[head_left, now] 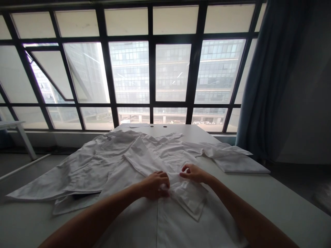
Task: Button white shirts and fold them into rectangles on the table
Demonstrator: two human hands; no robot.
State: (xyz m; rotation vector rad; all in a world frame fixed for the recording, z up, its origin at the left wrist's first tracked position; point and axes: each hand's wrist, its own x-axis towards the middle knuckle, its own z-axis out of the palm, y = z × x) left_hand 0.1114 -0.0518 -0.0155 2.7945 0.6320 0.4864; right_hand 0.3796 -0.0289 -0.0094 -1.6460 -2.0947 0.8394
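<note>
- A white coat (124,165) lies spread front-up across the middle of the table (271,199), its hem towards the table's near edge and its collar towards the far edge.
- One sleeve (232,160) trails to the table's right side. The other (51,182) fans out to its left side.
- The left hand (155,184) is over the table's centre, fingers curled shut and bunching a bit of cloth at the coat's front opening.
- The right hand (193,173) is just beside it, fingertips pinched on the facing edge of that opening.
- A patch pocket (190,201) lies just nearer the table's front edge than the right hand.
- The cloth looks light, thin and limp. I'd expect it to crease and slide easily on the smooth top, so the stitched front edges and seams are the firmest places to pinch.
- A window (170,72) runs behind the table's far edge, and a curtain (269,86) hangs beyond its right side.
</note>
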